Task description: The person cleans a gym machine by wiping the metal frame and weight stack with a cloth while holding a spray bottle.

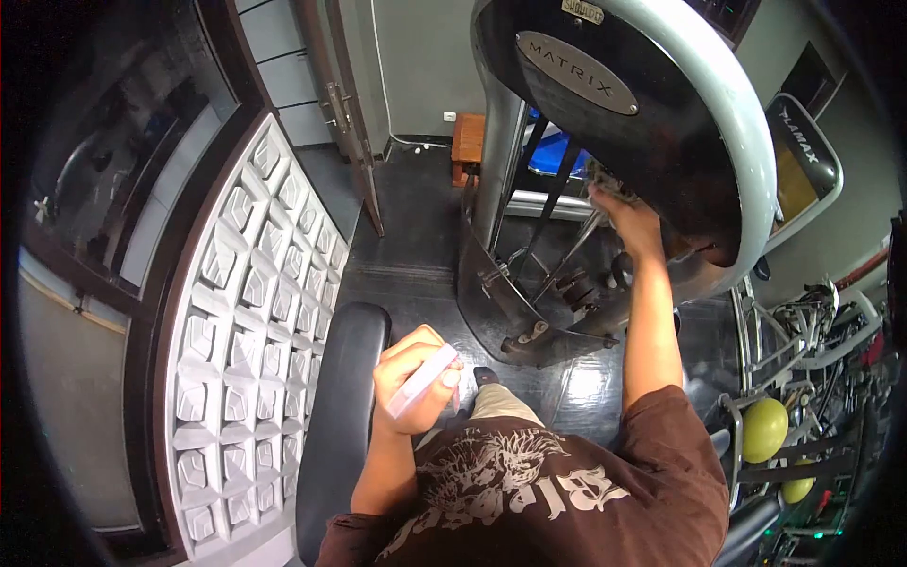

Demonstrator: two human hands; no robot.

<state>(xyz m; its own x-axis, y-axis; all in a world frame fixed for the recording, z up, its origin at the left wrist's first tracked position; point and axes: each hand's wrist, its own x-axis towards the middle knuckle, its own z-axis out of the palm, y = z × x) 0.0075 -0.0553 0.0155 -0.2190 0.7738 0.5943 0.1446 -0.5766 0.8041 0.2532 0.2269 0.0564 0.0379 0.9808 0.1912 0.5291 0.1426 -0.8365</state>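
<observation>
My left hand [416,378] is raised in front of my chest, its fingers closed round a flat, pale pink object [421,380]. My right hand [625,215] reaches forward into the opening of a large grey and black exercise machine [619,123] marked MATRIX. Something greyish and crumpled, like a cloth [597,174], shows at the fingertips of this hand, partly in shadow. Rods and a cable run through the machine below the hand.
A black padded bench [345,425] stands at my left, beside a white patterned wall panel [248,321]. A wooden box [467,142] sits behind the machine. On the right are yellow balls [764,430] on a rack and more gym equipment. An open door [345,113] is ahead left.
</observation>
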